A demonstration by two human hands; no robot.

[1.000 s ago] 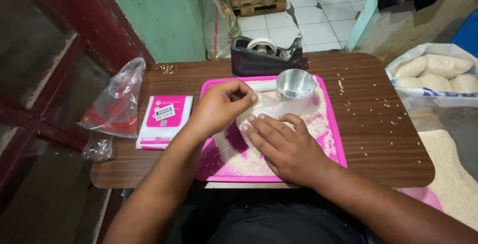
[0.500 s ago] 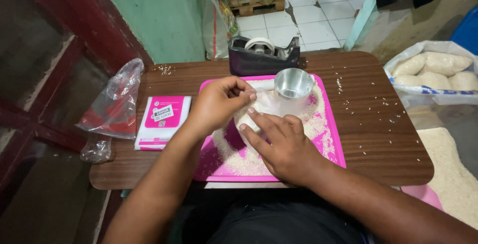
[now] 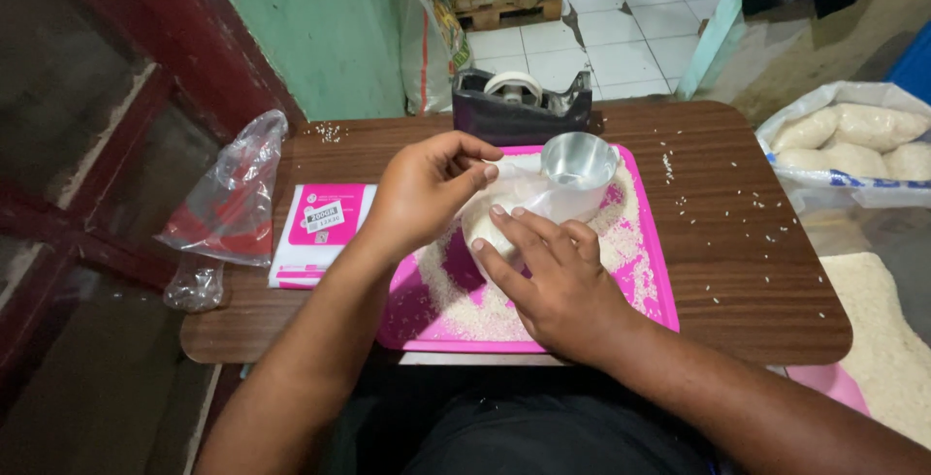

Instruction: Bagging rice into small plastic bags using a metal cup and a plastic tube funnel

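At the left edge of the bench, a crumpled clear plastic bag with red contents overhangs the side, and a second small clear bag hangs just below it. Beside these, flat on the bench, lies a pink-and-white packet of bags. The left hand is raised over the near-left part of the pink tray; its grip is pressed together, thumb against forefinger, pinching the upper edge of the small clear bag of rice. Compared with one second ago, this hand has lifted and drawn the bag mouth upward and toward the back edge, so the film now stands more upright than before. The bag of rice sits in the middle of the tray, touching the metal measuring cup, which stands upright at the tray's far edge. The right hand lies against the near side of the bag with fingers spread and flat, steadying the filled lower part; it has shifted slightly toward the centre of the tray. In judgement, the filling stage appears complete and the bag mouth is being gathered. Loose rice covers the tray floor. Behind the tray, at the back edge, stands a dark tape dispenser. Scattered grains lie toward the right edge, beyond which a large sack of filled rice bags rests.
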